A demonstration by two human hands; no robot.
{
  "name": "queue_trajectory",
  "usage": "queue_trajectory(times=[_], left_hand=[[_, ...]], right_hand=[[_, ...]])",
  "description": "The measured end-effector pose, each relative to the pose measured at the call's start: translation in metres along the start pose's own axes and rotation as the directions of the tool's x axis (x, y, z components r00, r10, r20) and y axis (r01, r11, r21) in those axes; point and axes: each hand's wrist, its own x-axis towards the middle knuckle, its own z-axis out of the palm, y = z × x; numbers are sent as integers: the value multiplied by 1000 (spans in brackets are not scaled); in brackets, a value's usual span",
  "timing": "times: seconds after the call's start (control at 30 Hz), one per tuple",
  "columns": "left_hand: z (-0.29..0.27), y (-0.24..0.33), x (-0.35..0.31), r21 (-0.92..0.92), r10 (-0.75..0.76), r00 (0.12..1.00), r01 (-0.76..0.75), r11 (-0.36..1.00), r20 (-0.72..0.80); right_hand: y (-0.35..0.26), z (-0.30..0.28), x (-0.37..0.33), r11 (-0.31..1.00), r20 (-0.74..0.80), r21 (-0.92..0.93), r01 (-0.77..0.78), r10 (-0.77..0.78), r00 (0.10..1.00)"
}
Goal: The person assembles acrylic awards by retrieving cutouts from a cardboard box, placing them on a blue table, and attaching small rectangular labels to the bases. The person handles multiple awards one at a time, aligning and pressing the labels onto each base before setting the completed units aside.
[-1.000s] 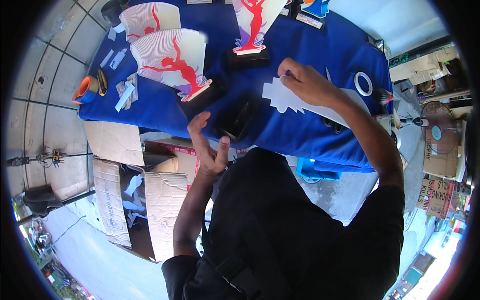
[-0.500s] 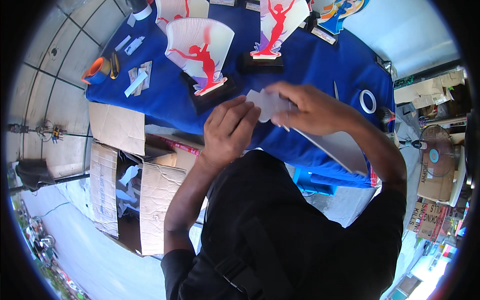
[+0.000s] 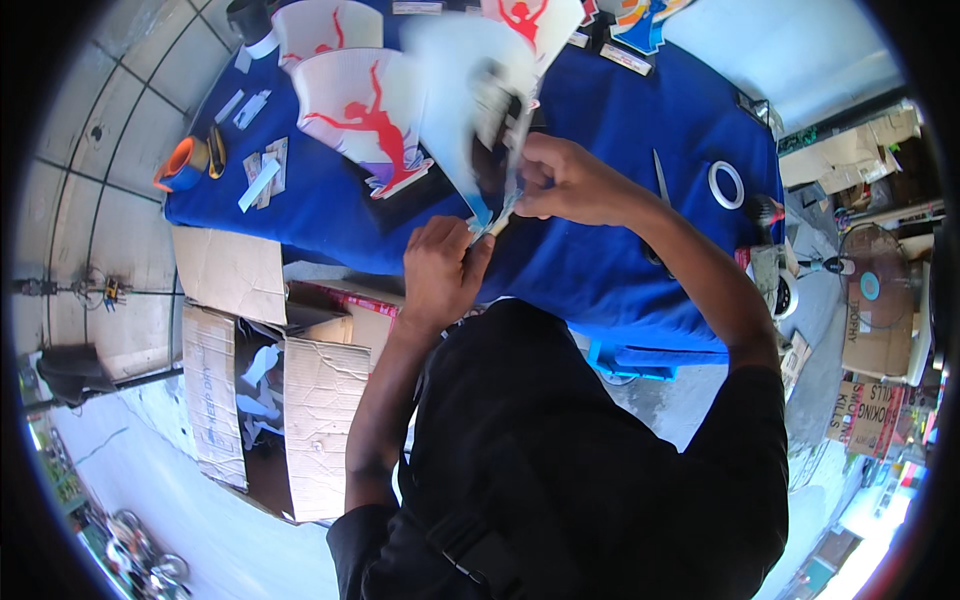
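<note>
A glossy whitish panel (image 3: 445, 110), smeared by motion, stands tilted over the front of the blue-covered table. At its narrow lower end, my left hand (image 3: 440, 268) is closed on the panel's pale tip. My right hand (image 3: 570, 182) has its fingers curled at the panel's right edge; a thin, crinkled, clear-looking strip (image 3: 508, 205) shows between the hands. Just behind and to the left is a fan-shaped trophy (image 3: 360, 120) with a red dancer figure on a dark base. Another dancer trophy (image 3: 525, 22) is partly hidden behind the panel.
On the blue cloth (image 3: 600, 110) lie a white tape roll (image 3: 726, 186), a pointed metal blade (image 3: 661, 177), an orange tape roll (image 3: 183, 163), a yellow-black cutter (image 3: 216, 152) and paper slips (image 3: 264, 180). An open cardboard box (image 3: 325, 420) stands below left.
The panel, earlier lying low near the table's right front edge, is now raised upright between my hands. The small pale piece I was handling is no longer distinct. My view has shifted slightly.
</note>
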Motion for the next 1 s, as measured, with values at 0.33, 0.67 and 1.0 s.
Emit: queue_trajectory(times=[0.33,0.67,1.0], left_hand=[[-10,-6,0,60,12,994,-19,998,105],[-12,-7,7,135,3,984,-27,991,178],[-4,13,-15,307,-173,969,112,945,178]], right_hand=[[6,17,30,996,88,62,-70,64,994],[25,19,31,985,0,162,-65,66,998],[49,63,22,960,-283,-227,163,-225,932]])
